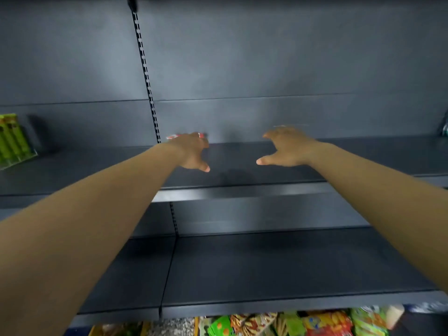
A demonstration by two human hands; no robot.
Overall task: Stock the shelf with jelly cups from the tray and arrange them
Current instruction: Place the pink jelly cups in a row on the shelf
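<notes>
A jelly cup (175, 136) with a red and white lid stands at the back of the upper shelf (242, 166), beside the slotted upright. My left hand (191, 152) reaches over it and hides most of it. The thumb sticks out toward me, away from the cup, and the fingertips are hidden behind the hand. My right hand (287, 149) hovers over the same shelf a little to the right, fingers stretched forward and thumb spread, holding nothing that I can see. The tray is out of view.
A green packet (14, 139) leans at the left end of the upper shelf. The bare lower shelf (266, 270) lies below my arms. Colourful snack packets (303, 323) fill the level beneath. The slotted upright (148, 76) divides the back panel.
</notes>
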